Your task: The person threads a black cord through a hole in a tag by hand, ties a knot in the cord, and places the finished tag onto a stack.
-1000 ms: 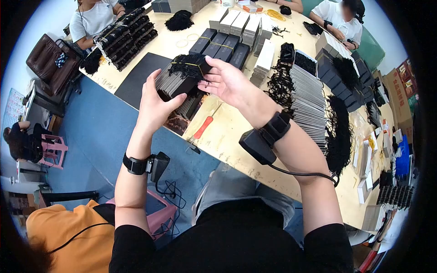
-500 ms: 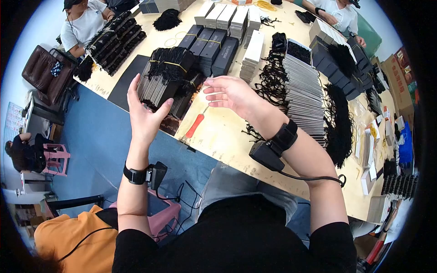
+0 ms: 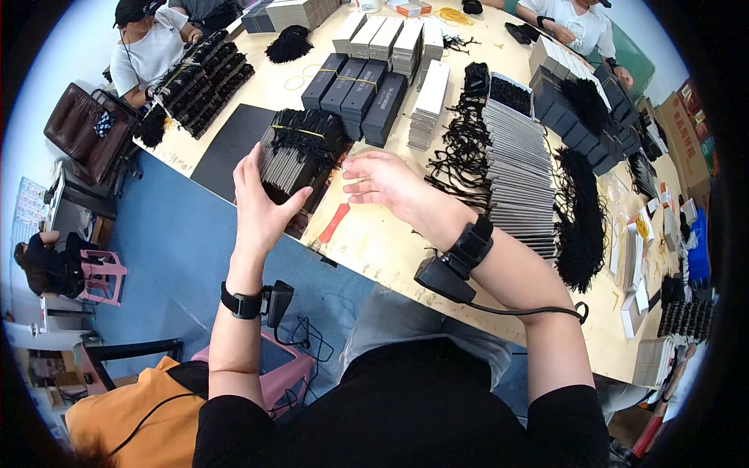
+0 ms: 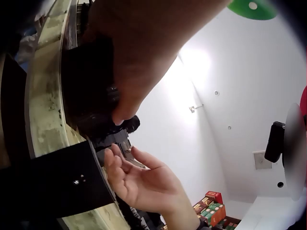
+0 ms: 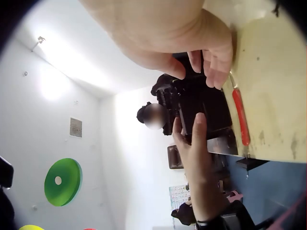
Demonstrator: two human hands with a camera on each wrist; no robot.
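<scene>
A thick bundle of grey-edged cards with black strings (image 3: 287, 160), tied by a yellow rubber band, sits on a dark stack near the table's front edge. My left hand (image 3: 259, 204) is at its near end, thumb extended along the right side and fingers along the left. Beside it, to the right, my right hand (image 3: 390, 187) hovers over the table, palm toward the bundle, holding nothing. In the right wrist view its fingertips overlap the dark stack (image 5: 211, 108). A red-handled tool (image 3: 334, 224) lies on the table between the hands.
Behind the bundle stand dark banded card stacks (image 3: 353, 90) and white-topped stacks (image 3: 382, 37). To the right lie a long row of cards (image 3: 519, 171) and black strings (image 3: 577, 226). A black sheet (image 3: 234, 148) covers the left corner. Other people sit across the table.
The right hand has come away from the bundle's top, back toward me. The left hand spread away from the bundle, then came in around its near end again. The bundle now sits lower on the stack.
</scene>
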